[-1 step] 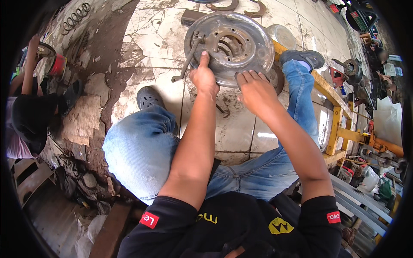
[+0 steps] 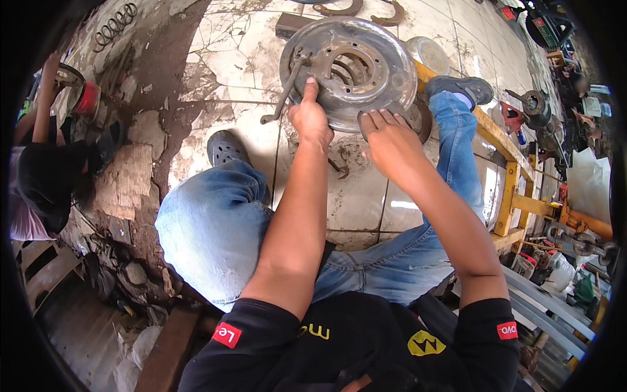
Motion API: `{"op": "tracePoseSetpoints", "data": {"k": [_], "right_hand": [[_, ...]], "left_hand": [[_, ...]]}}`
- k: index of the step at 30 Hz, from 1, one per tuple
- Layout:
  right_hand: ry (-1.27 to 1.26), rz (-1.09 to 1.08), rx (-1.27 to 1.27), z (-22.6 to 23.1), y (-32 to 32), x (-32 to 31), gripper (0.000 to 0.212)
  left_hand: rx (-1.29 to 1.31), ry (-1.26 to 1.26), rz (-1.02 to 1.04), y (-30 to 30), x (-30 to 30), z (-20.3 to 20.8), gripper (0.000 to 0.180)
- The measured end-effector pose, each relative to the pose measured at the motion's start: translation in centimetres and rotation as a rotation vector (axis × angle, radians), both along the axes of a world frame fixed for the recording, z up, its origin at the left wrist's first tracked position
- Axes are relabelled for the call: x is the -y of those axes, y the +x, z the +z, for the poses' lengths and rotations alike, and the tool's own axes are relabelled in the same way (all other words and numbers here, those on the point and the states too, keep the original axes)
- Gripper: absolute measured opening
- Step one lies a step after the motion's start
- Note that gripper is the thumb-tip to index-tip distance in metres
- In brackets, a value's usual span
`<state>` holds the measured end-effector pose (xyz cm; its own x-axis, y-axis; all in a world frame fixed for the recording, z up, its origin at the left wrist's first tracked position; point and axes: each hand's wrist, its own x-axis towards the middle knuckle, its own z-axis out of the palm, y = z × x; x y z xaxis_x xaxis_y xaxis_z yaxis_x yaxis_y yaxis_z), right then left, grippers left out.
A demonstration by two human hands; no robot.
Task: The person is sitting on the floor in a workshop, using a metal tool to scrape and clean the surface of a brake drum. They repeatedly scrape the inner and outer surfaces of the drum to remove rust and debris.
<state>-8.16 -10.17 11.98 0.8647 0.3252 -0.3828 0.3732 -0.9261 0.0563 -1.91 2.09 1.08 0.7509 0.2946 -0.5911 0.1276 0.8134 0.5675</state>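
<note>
A round metal brake backing plate (image 2: 395, 68) with a large centre hole and smaller bolt holes is tilted up above the tiled floor. My left hand (image 2: 309, 121) grips its near-left rim, thumb on the upper face and the other fingers hidden beneath. A bent metal lever (image 2: 285, 95) sticks out at the plate's left side, beside my thumb. At the near-right rim, my right hand (image 2: 392, 138) presses a thin dark piece (image 2: 362, 124) against the plate, its fingers together on top. Whether that piece is sandpaper or cloth, I cannot tell.
Curved brake shoes (image 2: 389, 13) and a dark block (image 2: 292, 26) lie beyond the plate. A round lid-like disc (image 2: 428, 53) and a yellow metal frame (image 2: 506, 140) are at right. Far left, another person's arm (image 2: 44, 98) is near a red bucket (image 2: 87, 99). A coil spring (image 2: 116, 27) lies behind.
My right hand has shifted very slightly on the plate's near-right rim. My left hand and the plate look the same.
</note>
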Motion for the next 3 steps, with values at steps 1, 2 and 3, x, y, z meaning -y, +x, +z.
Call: {"op": "tracePoseSetpoints", "data": {"k": [1, 2, 3], "right_hand": [[-0.003, 0.018, 0.019, -0.30, 0.06, 0.22, 0.069], [-0.008, 0.035, 0.039, -0.48, -0.04, 0.49, 0.069], [-0.012, 0.052, 0.059, -0.81, -0.02, 0.85, 0.069]], "left_hand": [[0.004, 0.008, 0.002, -0.12, 0.07, 0.19, 0.048], [-0.026, -0.001, -0.006, -0.07, 0.04, -0.16, 0.050], [-0.055, -0.011, -0.014, 0.23, -0.08, -0.76, 0.051]]}}
